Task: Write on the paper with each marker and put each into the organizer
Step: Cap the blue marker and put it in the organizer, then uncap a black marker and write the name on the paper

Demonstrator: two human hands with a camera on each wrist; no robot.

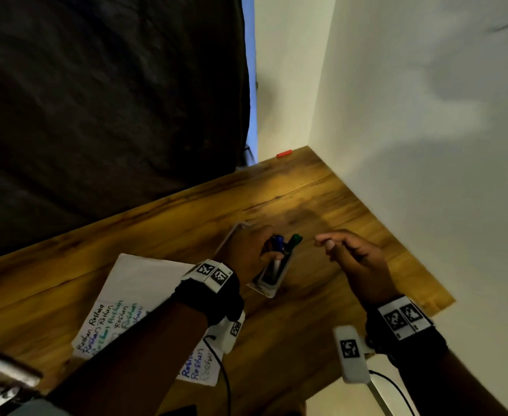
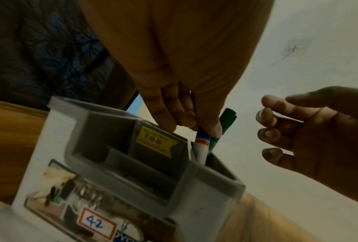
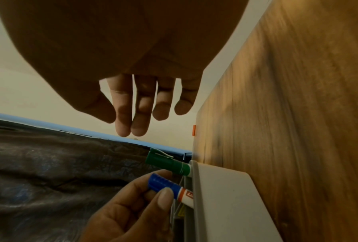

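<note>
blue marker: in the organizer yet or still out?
In. The blue marker stands in the organizer beside the green marker, left hand pinching its cap.

organizer point(image 1: 266, 283): set on the table point(image 1: 168, 223), right of the paper point(image 1: 132, 283)
markers point(image 2: 201, 147): stood side by side in one organizer pocket
left hand point(image 1: 246, 250): over the organizer
right hand point(image 1: 357, 256): right of the organizer, apart

A home room: wooden desk point(image 1: 276, 190) in a white-walled corner beside dark bedding point(image 1: 96, 100).
</note>
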